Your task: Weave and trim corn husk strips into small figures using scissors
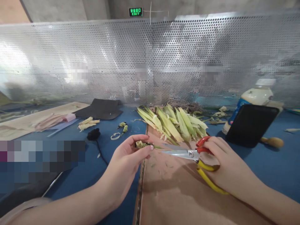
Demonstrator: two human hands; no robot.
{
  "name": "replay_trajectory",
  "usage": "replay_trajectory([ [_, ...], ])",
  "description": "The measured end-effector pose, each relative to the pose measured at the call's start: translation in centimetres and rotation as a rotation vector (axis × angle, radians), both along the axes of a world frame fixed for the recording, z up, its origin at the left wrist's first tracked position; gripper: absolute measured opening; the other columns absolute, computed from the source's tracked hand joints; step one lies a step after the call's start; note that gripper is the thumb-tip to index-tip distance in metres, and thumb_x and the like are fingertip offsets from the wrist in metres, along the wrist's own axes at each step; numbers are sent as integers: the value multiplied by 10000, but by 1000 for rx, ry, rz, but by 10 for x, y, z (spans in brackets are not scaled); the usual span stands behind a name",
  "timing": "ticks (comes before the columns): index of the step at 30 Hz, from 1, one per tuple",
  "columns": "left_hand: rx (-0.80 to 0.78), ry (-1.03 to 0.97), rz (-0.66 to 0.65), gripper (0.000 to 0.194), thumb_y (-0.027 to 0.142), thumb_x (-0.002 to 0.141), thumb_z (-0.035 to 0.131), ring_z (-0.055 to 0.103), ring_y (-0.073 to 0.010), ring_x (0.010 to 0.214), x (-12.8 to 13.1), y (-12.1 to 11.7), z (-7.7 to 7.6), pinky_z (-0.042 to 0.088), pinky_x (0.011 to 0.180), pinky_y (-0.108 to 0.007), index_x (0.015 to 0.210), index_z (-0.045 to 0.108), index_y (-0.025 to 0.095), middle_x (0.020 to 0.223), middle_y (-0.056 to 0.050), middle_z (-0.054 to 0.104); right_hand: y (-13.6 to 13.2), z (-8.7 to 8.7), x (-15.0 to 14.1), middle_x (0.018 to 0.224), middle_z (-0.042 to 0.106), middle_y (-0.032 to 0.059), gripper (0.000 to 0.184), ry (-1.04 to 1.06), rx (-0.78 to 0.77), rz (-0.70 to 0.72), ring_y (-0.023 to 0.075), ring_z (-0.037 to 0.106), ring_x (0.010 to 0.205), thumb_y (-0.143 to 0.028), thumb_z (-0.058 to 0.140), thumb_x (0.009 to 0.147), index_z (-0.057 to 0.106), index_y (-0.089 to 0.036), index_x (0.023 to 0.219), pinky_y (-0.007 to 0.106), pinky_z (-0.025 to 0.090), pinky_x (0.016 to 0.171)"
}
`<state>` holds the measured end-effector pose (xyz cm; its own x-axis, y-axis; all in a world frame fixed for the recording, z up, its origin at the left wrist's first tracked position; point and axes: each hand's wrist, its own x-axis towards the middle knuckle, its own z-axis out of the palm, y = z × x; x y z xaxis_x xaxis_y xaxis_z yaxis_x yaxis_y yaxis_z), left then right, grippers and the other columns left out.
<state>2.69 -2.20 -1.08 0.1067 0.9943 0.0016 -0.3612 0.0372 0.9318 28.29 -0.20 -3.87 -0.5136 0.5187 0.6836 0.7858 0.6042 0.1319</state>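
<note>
Between the thumb and fingers of my left hand (127,157) is a small coiled, pale-green piece of husk (142,144), its thin green end pointing right. My right hand (226,159) grips a pair of scissors (191,154) with red and yellow handles. Their blades are slightly apart and reach left towards the green end; whether they touch it I cannot tell. Just beyond the blades lies a pile of pale-green corn husks (172,125) on a brown board (173,193). Small green scraps are scattered on the board below the blades.
Left on the blue table (105,140) lie two small twisted husk pieces (124,126), a dark flower-like piece (93,134) and a black sheet (98,109). A black phone (254,125) leans by a bottle (257,90) at right. A perforated metal screen (150,56) stands behind.
</note>
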Motion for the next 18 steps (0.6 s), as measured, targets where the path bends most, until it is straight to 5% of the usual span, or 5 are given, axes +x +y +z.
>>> replay_trajectory([
  [18,34,34,-8,191,117,733,634,506,-90,800,-1,-2,-1,375,750,-228,881,556,210,893,26,585,1,1,-2,824,481,39,37,-22,-6,7,171,449,789,-181,465,811,431,-192,804,321,445,686],
])
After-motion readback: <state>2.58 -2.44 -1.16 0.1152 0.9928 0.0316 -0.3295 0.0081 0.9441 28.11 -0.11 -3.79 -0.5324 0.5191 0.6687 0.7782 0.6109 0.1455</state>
